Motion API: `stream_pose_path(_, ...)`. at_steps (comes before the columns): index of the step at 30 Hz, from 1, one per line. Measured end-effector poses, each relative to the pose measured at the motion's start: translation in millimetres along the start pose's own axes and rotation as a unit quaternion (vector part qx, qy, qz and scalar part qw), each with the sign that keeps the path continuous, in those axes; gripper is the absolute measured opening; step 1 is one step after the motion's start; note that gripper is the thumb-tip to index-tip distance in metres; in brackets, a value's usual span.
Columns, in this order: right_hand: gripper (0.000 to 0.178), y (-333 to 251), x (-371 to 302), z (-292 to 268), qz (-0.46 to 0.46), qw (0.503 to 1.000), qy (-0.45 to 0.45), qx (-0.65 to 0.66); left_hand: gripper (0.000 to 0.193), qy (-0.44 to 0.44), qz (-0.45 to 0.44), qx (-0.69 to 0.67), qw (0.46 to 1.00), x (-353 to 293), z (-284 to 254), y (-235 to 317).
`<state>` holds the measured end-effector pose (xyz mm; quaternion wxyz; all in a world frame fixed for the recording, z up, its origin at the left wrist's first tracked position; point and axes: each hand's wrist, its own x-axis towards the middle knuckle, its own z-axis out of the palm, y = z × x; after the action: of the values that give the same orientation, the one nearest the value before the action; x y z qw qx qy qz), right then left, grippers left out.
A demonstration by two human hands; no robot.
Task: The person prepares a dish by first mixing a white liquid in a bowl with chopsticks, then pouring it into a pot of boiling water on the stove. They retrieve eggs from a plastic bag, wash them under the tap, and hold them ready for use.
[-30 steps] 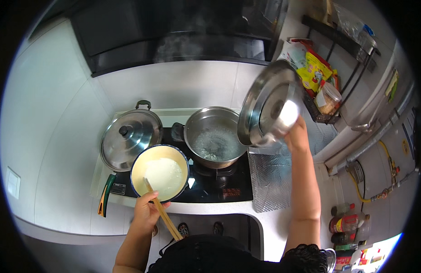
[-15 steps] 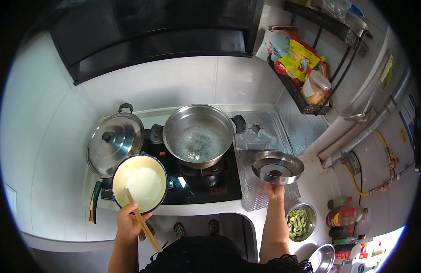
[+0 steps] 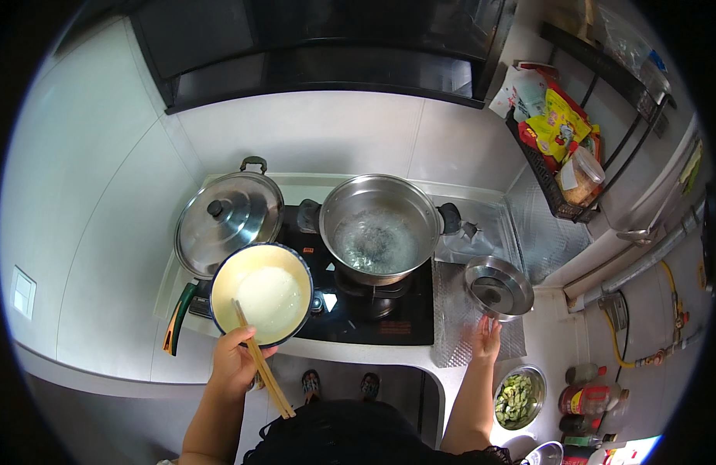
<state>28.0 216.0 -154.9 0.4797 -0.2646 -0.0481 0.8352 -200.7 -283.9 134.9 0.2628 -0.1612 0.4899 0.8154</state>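
Observation:
My left hand is closed at the near rim of a cream enamel bowl with a dark blue edge, gripping it together with a pair of wooden chopsticks. Pale whitish liquid fills the bowl's bottom, and the chopstick tips dip into it. A large steel pot of bubbling water stands on the black cooktop. At the right, a shallow round steel dish rests on foil matting. Just below its near edge is my right hand, open, palm partly up, fingers apart.
A domed steel lid leans at the back left beside a green-handled knife. Cut green vegetables fill a steel bowl at the right, near several bottles. A black wall rack holds food packets and a jar.
My right hand has let go of the steel dish, which now rests on the foil, and drawn slightly toward me. The whole view has shifted, so the scene sits farther right.

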Motion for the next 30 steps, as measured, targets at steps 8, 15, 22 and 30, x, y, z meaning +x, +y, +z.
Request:
stream_pose_path(8,0.029,-7,-81,52,0.049,0.990,0.096,-0.087,0.033,-0.065,-0.003,0.026,0.998,21,5,19)
stream_pose_path(15,0.023,81,-234,219,-0.321,0.783,-0.149,-0.511,0.033,-0.109,-0.002,0.031,0.994,43,24,45)
stream_pose_path(22,0.071,184,-341,315,-0.383,0.465,-0.584,-0.544,0.040,-0.202,-0.011,0.032,0.979,65,51,65)
stream_pose_path(30,0.035,202,-345,355,-0.472,0.395,-0.614,-0.495,0.041,-0.265,-0.045,0.088,0.959,83,74,76)
